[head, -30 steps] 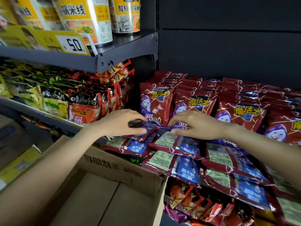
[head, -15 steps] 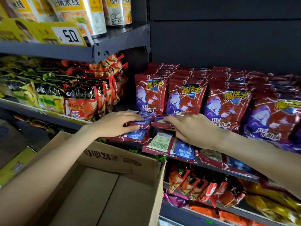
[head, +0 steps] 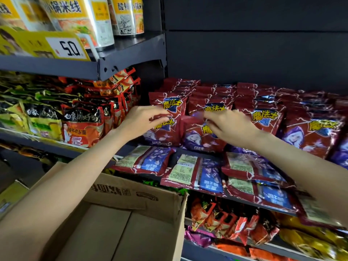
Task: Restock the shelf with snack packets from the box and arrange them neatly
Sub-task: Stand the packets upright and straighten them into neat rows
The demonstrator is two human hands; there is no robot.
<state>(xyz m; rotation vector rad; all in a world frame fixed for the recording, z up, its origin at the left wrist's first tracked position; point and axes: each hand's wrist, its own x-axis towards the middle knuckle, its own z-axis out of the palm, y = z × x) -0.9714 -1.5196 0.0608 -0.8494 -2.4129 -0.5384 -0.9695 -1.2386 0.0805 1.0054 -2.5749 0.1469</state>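
Two hands up at the shelf right now. Our left hand pinches the top edge of a red snack packet, and our right hand pinches the top of the red packet next to it, both standing upright in front of the packed rows. Below them we've got more packets lying flat, back side up, along the shelf's front edge. Our cardboard box sits open just under the arms. Noodle bags fill the shelf to the left, with a yellow 5.0 price tag above.
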